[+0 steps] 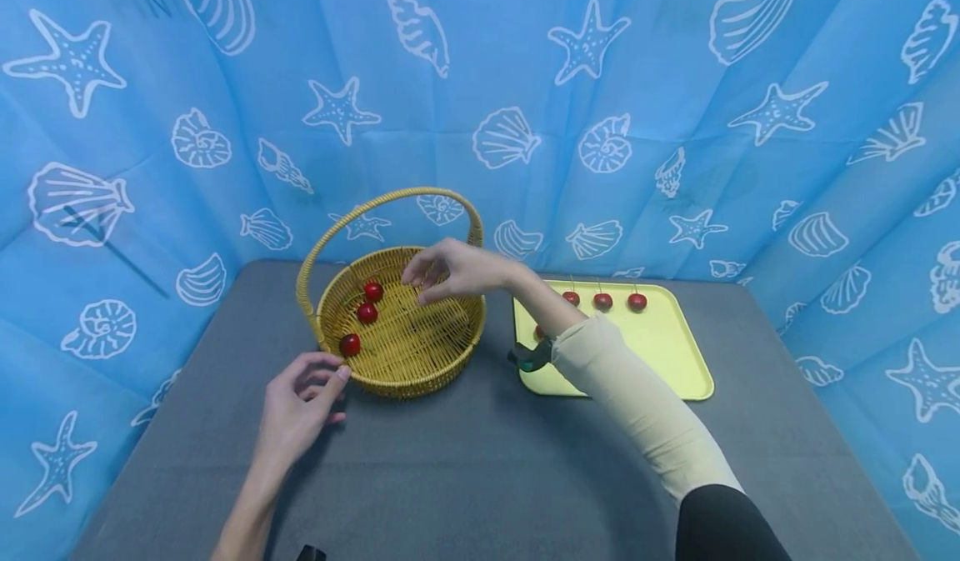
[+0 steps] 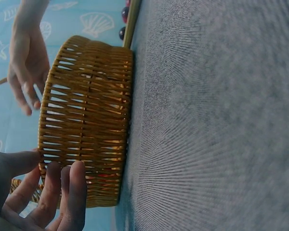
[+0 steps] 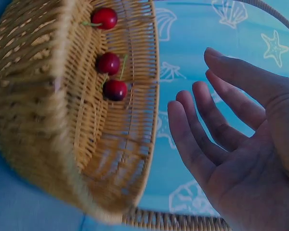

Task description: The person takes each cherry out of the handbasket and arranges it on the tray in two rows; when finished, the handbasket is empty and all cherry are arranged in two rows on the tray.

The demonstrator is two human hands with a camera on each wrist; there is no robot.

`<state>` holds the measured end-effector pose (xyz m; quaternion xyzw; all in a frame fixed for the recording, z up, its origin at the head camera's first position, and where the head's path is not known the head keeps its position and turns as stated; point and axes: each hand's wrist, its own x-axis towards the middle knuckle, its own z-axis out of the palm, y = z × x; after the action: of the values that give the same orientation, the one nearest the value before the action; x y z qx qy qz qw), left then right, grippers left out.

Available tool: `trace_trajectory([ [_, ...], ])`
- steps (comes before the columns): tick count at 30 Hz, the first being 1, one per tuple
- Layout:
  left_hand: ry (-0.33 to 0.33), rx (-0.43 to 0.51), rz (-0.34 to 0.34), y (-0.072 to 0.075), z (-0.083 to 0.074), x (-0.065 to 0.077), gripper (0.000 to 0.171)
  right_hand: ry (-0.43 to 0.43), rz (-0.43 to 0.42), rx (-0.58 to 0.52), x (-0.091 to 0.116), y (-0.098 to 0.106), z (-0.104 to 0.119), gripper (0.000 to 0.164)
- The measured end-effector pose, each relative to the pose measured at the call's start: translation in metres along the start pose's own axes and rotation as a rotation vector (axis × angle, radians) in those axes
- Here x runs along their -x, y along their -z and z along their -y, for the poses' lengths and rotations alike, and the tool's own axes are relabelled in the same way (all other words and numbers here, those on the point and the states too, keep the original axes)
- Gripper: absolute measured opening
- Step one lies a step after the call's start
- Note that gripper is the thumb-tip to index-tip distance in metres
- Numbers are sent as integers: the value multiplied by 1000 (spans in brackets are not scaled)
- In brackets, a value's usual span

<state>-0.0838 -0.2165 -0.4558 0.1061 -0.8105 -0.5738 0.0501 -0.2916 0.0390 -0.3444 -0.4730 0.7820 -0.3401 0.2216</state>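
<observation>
A downward pull by the left hand [image 1: 296, 407], pinching the rim, could tip the wicker basket [image 1: 411, 387] left of frame centre, rolling its three cherries [image 1: 367, 313] (the right hand's [image 1: 463, 269] empty fingers are apart).

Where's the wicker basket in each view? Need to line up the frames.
Head: basket left of centre, seen from above.
Left wrist: basket in left half, outer wall showing, turned sideways.
Right wrist: basket in left half, three cherries visible inside.
Shared landmark: blue shell-print curtain.
</observation>
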Motion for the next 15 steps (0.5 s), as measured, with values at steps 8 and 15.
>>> trace_trajectory([
  [8,20,-8,-1,0,-1,-1,33,-42,69,-51,-38,-14,7,38],
  [15,19,-10,4,-1,-1,-1,33,-76,144,-116,-65,-27,7,39],
])
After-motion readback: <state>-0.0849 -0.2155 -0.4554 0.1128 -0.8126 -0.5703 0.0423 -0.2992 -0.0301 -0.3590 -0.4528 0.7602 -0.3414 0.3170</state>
